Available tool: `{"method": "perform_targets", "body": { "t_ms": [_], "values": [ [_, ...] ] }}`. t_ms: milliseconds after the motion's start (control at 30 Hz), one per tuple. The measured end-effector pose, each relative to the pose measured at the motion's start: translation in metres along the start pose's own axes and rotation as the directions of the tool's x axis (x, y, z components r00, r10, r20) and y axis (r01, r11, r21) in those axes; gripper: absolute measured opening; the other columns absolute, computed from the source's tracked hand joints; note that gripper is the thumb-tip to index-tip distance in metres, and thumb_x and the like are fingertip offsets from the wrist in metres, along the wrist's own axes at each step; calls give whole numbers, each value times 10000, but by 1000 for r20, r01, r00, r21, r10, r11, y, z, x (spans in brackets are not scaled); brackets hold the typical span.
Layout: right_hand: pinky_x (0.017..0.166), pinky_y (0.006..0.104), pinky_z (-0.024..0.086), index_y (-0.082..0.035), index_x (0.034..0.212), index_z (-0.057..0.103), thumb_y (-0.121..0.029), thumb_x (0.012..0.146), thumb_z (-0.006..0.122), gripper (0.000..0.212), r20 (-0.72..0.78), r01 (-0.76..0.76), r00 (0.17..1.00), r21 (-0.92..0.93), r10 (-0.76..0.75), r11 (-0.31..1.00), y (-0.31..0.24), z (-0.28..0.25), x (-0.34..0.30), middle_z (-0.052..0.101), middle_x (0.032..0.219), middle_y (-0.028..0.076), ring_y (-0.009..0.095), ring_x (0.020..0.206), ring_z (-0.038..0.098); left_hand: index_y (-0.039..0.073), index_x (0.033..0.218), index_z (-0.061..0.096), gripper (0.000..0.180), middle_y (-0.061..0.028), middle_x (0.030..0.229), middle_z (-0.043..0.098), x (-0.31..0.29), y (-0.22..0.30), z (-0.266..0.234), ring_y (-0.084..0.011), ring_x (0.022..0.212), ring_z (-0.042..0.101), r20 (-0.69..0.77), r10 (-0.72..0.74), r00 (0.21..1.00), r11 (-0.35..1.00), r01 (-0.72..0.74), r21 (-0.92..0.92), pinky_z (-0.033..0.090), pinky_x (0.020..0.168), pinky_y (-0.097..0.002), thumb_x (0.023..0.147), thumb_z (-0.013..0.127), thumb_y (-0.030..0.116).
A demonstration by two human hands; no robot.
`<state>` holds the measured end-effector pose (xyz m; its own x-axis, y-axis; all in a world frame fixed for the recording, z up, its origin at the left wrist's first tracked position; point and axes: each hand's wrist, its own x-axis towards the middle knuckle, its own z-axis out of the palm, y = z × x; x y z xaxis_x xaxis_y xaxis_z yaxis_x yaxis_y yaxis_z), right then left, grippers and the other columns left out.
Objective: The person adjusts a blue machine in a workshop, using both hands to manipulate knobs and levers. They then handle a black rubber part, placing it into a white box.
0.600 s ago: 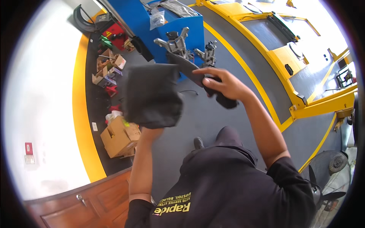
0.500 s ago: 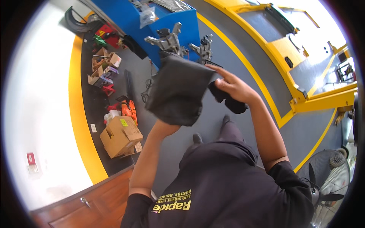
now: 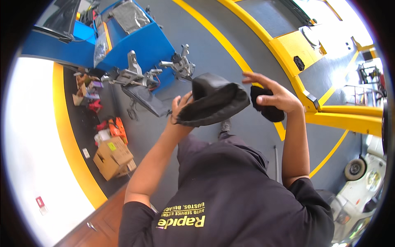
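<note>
A soft black pouch (image 3: 218, 105) hangs in front of my chest, its wide mouth tilted toward me and its inside dark. My left hand (image 3: 180, 107) grips its left side, fingers partly hidden behind the fabric. To the right of the pouch, apart from it, is my right hand (image 3: 283, 97), with index finger and thumb stretched out. A rounded black padded-looking piece (image 3: 270, 114) is held under that hand by the other fingers, which are mostly hidden. I cannot make out the exact kind of this piece.
Beyond the pouch stands a blue cabinet (image 3: 140, 47) with metal clamps (image 3: 131, 74) on its near side. Cardboard boxes (image 3: 113, 156) and an orange tool (image 3: 118, 129) lie along the left wall. A yellow lift frame (image 3: 345, 117) and a white vehicle (image 3: 362, 193) are at the right.
The pouch has turned so its mouth faces me. My right hand has moved off its edge, right with the black piece. My view has swung right, bringing the white vehicle in.
</note>
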<state>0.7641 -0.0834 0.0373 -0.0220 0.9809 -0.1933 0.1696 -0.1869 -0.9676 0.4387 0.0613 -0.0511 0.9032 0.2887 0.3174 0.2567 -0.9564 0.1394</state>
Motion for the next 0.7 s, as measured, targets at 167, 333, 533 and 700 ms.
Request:
{"method": "perform_targets", "body": {
  "t_ms": [167, 333, 533, 700],
  "values": [
    [1009, 414, 528, -127, 1460, 538, -431, 803, 849, 789, 103, 68, 994, -415, -28, 907, 18, -17, 48, 621, 1344, 163, 331, 1160, 650, 23, 1325, 624, 434, -181, 1337, 636, 34, 7, 37, -367, 1211, 624, 181, -387, 904, 784, 426, -451, 483, 1038, -419, 897, 649, 94],
    [938, 461, 539, -69, 1237, 659, -259, 830, 757, 460, 18, -267, 922, -695, 387, 668, 88, 14, 98, 710, 1148, 180, 382, 1116, 665, -8, 1367, 611, 370, -159, 1330, 658, 36, -1, 94, -235, 1208, 633, 657, -529, 538, 72, 799, -597, 487, 1050, -339, 1006, 569, 62],
    [849, 447, 542, -49, 1082, 702, -140, 819, 673, 279, -92, -430, 891, -480, 444, 765, 122, -20, 132, 742, 970, 192, 389, 951, 702, 78, 1490, 544, 491, -109, 1455, 600, 25, -39, 139, -201, 1337, 554, 867, -237, 438, -443, 745, -498, 420, 1128, -431, 1003, 587, 115],
    [854, 428, 540, -81, 1064, 702, -105, 808, 673, 259, -88, -348, 928, -555, 362, 756, 122, -58, 165, 714, 1015, 141, 365, 977, 686, 60, 1624, 271, 930, -163, 1611, 381, 63, -73, 144, -300, 1439, 435, 910, -86, 406, -615, 697, -369, 405, 1117, -567, 915, 740, 438]
  ]
}}
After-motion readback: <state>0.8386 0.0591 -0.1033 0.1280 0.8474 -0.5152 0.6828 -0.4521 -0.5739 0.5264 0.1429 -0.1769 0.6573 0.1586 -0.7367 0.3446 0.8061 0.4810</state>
